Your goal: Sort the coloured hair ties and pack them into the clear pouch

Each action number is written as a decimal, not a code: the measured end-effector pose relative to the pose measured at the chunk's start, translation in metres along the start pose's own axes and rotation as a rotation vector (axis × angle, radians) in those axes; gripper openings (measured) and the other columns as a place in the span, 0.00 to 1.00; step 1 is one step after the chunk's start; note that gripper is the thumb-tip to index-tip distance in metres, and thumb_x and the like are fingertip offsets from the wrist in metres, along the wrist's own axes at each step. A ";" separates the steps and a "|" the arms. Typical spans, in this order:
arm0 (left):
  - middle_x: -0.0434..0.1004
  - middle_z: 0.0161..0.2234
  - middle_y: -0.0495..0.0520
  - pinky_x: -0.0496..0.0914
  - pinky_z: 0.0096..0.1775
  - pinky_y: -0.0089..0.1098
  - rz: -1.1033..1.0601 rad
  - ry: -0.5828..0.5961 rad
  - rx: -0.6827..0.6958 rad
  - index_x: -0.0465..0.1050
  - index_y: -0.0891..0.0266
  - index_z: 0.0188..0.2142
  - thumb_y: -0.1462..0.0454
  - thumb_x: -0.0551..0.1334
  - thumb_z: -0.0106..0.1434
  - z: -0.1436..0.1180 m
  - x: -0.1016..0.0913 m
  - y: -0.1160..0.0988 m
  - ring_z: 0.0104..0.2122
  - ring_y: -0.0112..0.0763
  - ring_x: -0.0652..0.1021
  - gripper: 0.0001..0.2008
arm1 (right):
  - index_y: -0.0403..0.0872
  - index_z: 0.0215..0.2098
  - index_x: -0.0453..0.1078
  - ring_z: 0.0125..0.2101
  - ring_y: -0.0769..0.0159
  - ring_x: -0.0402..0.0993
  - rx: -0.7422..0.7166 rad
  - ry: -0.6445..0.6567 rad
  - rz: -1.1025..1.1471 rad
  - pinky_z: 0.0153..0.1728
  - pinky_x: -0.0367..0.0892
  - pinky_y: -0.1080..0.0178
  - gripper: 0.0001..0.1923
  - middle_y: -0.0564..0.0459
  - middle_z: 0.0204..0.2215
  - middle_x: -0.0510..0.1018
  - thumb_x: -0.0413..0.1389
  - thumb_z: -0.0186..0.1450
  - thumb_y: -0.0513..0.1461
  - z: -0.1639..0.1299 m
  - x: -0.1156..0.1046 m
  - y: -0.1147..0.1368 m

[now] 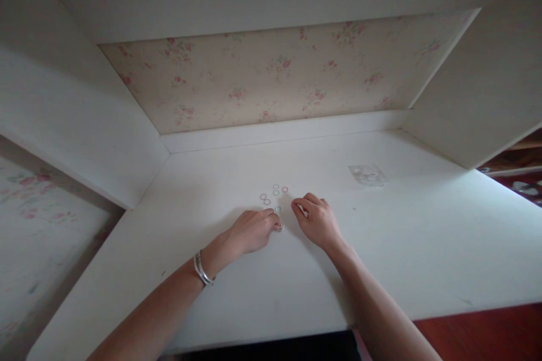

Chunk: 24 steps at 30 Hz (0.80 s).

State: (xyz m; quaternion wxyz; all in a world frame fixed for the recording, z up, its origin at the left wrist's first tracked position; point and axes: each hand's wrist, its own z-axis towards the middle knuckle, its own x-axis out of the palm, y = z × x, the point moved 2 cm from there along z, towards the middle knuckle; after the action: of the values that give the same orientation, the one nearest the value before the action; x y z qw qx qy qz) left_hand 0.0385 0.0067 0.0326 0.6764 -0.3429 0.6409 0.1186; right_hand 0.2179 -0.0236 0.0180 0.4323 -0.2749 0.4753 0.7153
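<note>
My left hand (256, 230), with a silver bracelet (202, 269) on its wrist, rests low over the white table. Its fingertips pinch a small ring, of which only a part shows. Just beyond those fingers lies a pale blue-green ring (278, 206). My right hand (317, 219) is a little to the right, thumb and forefinger pressed together; anything between them is too small to make out. Ahead of the hands, a red ring (285, 186) lies beside two pale green rings (276, 184). Two touching brownish-purple rings (266, 204) lie to their left.
A clear plastic case (368, 175) lies on the table (423, 225) at the right. White side panels (470, 84) and a back ledge (288, 128) enclose the tabletop, with flowered wallpaper (254, 79) behind. A small dark sliver (163, 273) lies left of my left forearm.
</note>
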 end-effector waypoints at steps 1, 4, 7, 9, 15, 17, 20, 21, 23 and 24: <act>0.77 0.38 0.51 0.67 0.38 0.31 -0.030 -0.010 -0.006 0.73 0.57 0.38 0.67 0.51 0.64 0.000 -0.001 0.001 0.38 0.35 0.76 0.12 | 0.51 0.35 0.74 0.28 0.70 0.68 -0.001 0.002 0.000 0.36 0.56 0.65 0.13 0.53 0.30 0.74 0.48 0.67 0.39 0.000 0.000 0.000; 0.77 0.37 0.50 0.66 0.40 0.30 -0.130 -0.071 -0.035 0.74 0.57 0.37 0.64 0.53 0.65 -0.002 -0.007 0.004 0.38 0.34 0.76 0.11 | 0.50 0.34 0.74 0.29 0.69 0.68 0.002 0.001 -0.017 0.36 0.55 0.64 0.12 0.53 0.29 0.74 0.48 0.67 0.40 0.000 0.001 0.000; 0.77 0.34 0.51 0.66 0.39 0.29 -0.209 -0.158 -0.082 0.75 0.58 0.34 0.63 0.54 0.64 -0.008 -0.013 0.013 0.36 0.32 0.75 0.10 | 0.51 0.33 0.74 0.33 0.67 0.68 0.030 0.006 -0.047 0.37 0.55 0.63 0.10 0.53 0.28 0.74 0.50 0.65 0.40 -0.001 0.003 -0.002; 0.77 0.34 0.51 0.66 0.38 0.28 -0.287 -0.228 -0.126 0.74 0.59 0.34 0.62 0.55 0.64 -0.015 -0.014 0.022 0.35 0.31 0.75 0.10 | 0.51 0.33 0.74 0.34 0.66 0.68 0.051 0.013 -0.051 0.37 0.55 0.63 0.10 0.54 0.29 0.74 0.51 0.65 0.39 -0.001 0.006 -0.005; 0.78 0.33 0.52 0.68 0.36 0.28 -0.567 -0.357 -0.332 0.73 0.61 0.38 0.56 0.54 0.64 -0.040 -0.001 0.056 0.32 0.31 0.77 0.14 | 0.51 0.35 0.75 0.33 0.68 0.70 0.102 0.052 -0.054 0.36 0.58 0.65 0.11 0.54 0.30 0.75 0.49 0.65 0.40 0.010 0.016 -0.009; 0.78 0.33 0.53 0.68 0.36 0.29 -0.609 -0.374 -0.375 0.73 0.62 0.38 0.55 0.55 0.63 -0.044 0.004 0.065 0.33 0.32 0.77 0.14 | 0.52 0.36 0.75 0.35 0.67 0.70 0.098 0.080 -0.106 0.37 0.58 0.65 0.11 0.53 0.32 0.75 0.49 0.65 0.40 0.018 0.020 -0.008; 0.78 0.31 0.52 0.68 0.35 0.29 -0.639 -0.385 -0.423 0.73 0.62 0.37 0.55 0.56 0.61 -0.046 0.009 0.075 0.31 0.32 0.77 0.14 | 0.53 0.39 0.75 0.37 0.66 0.71 0.072 0.135 -0.198 0.37 0.58 0.64 0.12 0.52 0.34 0.76 0.49 0.66 0.41 0.035 0.026 -0.007; 0.78 0.31 0.51 0.68 0.34 0.29 -0.647 -0.387 -0.433 0.73 0.62 0.37 0.55 0.56 0.61 -0.046 0.010 0.077 0.30 0.31 0.76 0.14 | 0.53 0.39 0.75 0.38 0.65 0.71 0.062 0.157 -0.227 0.37 0.57 0.64 0.13 0.52 0.34 0.76 0.49 0.67 0.41 0.040 0.027 -0.007; 0.78 0.30 0.51 0.68 0.32 0.29 -0.657 -0.382 -0.439 0.74 0.62 0.37 0.55 0.56 0.60 -0.046 0.011 0.079 0.29 0.31 0.76 0.14 | 0.53 0.38 0.76 0.38 0.65 0.71 0.035 0.212 -0.280 0.37 0.57 0.63 0.13 0.51 0.35 0.76 0.48 0.67 0.42 0.050 0.029 -0.006; 0.78 0.30 0.51 0.68 0.32 0.29 -0.658 -0.380 -0.438 0.74 0.62 0.37 0.55 0.56 0.60 -0.046 0.012 0.080 0.29 0.31 0.76 0.14 | 0.53 0.38 0.76 0.38 0.65 0.71 0.021 0.244 -0.304 0.37 0.57 0.63 0.14 0.51 0.35 0.76 0.48 0.67 0.41 0.055 0.029 -0.006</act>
State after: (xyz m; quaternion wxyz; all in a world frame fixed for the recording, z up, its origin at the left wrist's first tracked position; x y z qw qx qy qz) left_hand -0.0435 0.0340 -0.0010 0.6953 -0.6363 0.3216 0.0907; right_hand 0.2101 0.0379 0.0134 0.4775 -0.4235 0.4847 0.5981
